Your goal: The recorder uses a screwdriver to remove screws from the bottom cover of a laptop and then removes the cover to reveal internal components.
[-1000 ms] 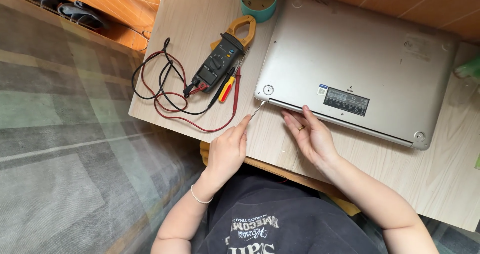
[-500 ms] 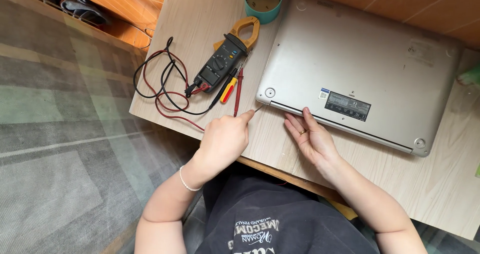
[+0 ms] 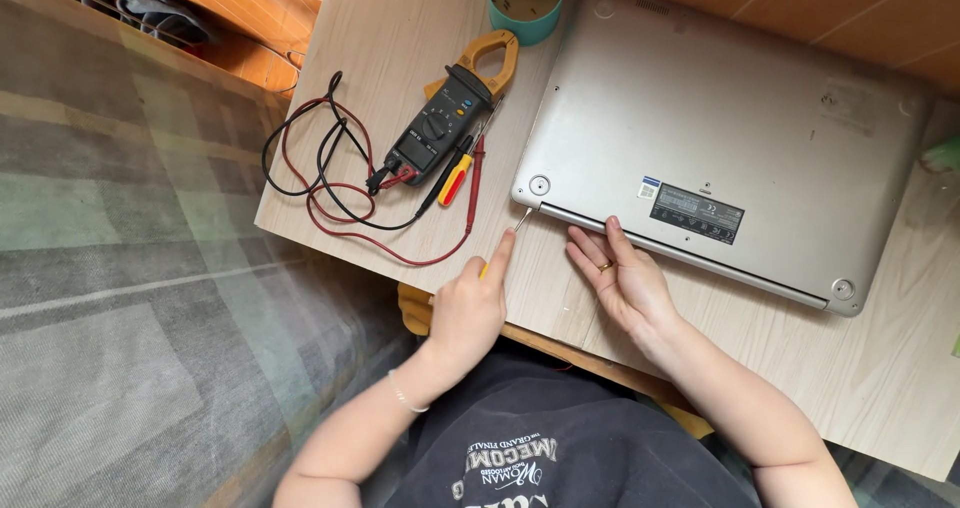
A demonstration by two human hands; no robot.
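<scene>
- My left hand (image 3: 468,308) clamps a small screwdriver (image 3: 520,220), tip at the overturned laptop's (image 3: 720,128) near-left corner.
- My right hand (image 3: 620,283) lies flat, fingers spread, touching its hinge edge.

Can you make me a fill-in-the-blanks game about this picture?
1. The left hand holds a small ____ against the laptop.
2. The right hand lies flat on the ____ beside the laptop's edge.
3. Red and black wires run from the ____.
4. The green cup stands ____ the laptop's corner.

Missing words: screwdriver; table; meter; beside
</scene>
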